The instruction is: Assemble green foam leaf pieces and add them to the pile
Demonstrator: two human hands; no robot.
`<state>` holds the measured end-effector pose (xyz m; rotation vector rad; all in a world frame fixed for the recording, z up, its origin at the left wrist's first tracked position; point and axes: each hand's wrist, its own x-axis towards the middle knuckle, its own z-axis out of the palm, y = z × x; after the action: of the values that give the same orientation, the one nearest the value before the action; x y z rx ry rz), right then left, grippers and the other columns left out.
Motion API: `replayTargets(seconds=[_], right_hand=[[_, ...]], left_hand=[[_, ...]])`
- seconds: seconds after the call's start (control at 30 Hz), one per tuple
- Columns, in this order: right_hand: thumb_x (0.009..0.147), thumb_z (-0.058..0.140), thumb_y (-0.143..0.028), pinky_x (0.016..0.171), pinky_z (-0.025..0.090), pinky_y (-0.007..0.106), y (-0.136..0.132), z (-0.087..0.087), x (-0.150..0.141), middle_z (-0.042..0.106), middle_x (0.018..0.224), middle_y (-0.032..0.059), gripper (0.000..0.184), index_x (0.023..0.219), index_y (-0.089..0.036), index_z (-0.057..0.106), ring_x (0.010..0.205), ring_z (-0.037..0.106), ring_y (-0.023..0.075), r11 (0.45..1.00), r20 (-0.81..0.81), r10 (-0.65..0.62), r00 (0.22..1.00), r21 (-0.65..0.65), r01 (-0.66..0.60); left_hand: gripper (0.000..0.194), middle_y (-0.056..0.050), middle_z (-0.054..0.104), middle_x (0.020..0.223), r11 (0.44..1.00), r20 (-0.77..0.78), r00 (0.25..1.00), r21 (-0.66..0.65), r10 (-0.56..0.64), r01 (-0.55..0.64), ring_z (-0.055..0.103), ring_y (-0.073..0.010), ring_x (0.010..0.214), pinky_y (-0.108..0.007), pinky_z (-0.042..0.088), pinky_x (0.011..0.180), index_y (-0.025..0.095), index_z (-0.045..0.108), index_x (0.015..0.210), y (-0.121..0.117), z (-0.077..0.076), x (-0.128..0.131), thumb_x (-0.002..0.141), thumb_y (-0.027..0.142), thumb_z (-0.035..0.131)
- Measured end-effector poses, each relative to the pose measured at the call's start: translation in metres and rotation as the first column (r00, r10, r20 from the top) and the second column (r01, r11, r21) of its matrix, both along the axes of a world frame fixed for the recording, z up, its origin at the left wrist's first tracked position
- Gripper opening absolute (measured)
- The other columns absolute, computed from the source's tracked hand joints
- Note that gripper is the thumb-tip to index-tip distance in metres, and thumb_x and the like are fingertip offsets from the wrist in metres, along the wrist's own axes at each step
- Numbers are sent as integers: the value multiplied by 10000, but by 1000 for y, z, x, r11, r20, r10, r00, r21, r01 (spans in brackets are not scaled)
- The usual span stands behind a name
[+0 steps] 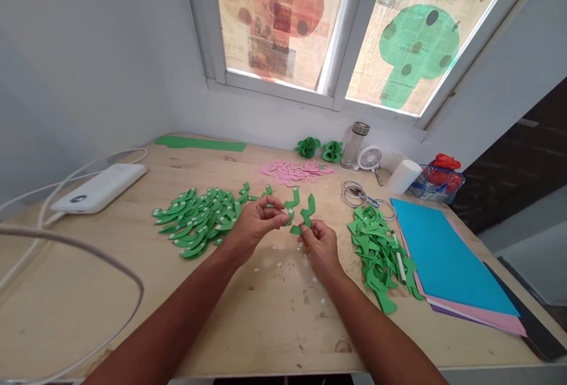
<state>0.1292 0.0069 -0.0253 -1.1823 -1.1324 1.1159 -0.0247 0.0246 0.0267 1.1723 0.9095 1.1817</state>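
Near the middle of the wooden table, my left hand is closed in a pinch on a small curved green foam piece with a white square on it. Just to its right, my right hand grips a zigzag green foam piece between thumb and fingers. The two hands are close together but apart. Another bent green piece shows just beyond the fingertips. Left of my left hand lies a pile of curved green pieces, many with white squares. To the right is a heap of green cut-outs.
Pink cut-outs lie behind the hands. Farther back stand green foam shapes, a bottle and a small fan. Coloured sheets are stacked at right. A white power bank and its cable occupy the left.
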Motion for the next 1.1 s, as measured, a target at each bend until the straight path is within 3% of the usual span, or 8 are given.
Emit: replayTargets(seconds=[0.17,0.3,0.47,0.7,0.93,1.1], right_hand=[[709,608,-376,426,297,193,0,1,1,563,510,-31,226,667,-159,562,426,413,76,1000,-94,19,995,14,-17],[716,607,-359,431,310,191,2,-2,2,568,514,-28,211,672,-155,573,435,425,76,1000,-95,1,995,24,1],[717,606,-357,431,317,191,4,-5,2,569,513,-23,211,667,-155,568,434,429,78,999,-82,-31,996,14,32],[713,597,-397,432,312,202,5,-7,2,565,508,-18,245,650,-161,569,437,435,88,999,-30,-31,999,15,31],[719,598,-400,418,280,198,3,-6,2,560,519,-21,246,668,-161,574,430,408,80,1000,-18,-22,1000,-16,21],[725,594,-386,419,273,197,3,-4,2,559,515,-24,232,676,-161,568,431,391,77,1000,-2,-21,1000,-19,21]], left_hand=[[297,14,639,620,998,31,997,-16,-65,66,525,-99,582,-220,392,601,156,569,872,-5,-4,17,635,220,736],[404,24,619,601,999,31,999,-4,-43,43,509,-97,576,-213,381,583,142,594,1013,0,0,21,639,211,730],[542,24,618,623,997,158,987,-70,-14,26,512,-90,562,-208,371,546,154,587,1092,11,2,19,582,192,766],[304,3,607,623,959,374,922,-211,-98,187,555,-106,585,-236,434,596,132,644,845,18,-16,11,576,170,780],[266,-5,632,694,945,405,912,-272,-60,183,590,-119,611,-242,457,596,155,622,772,19,-17,5,563,149,786],[219,-9,613,660,942,404,914,-289,-43,172,587,-129,606,-226,446,540,152,613,733,19,-17,5,600,233,766]])
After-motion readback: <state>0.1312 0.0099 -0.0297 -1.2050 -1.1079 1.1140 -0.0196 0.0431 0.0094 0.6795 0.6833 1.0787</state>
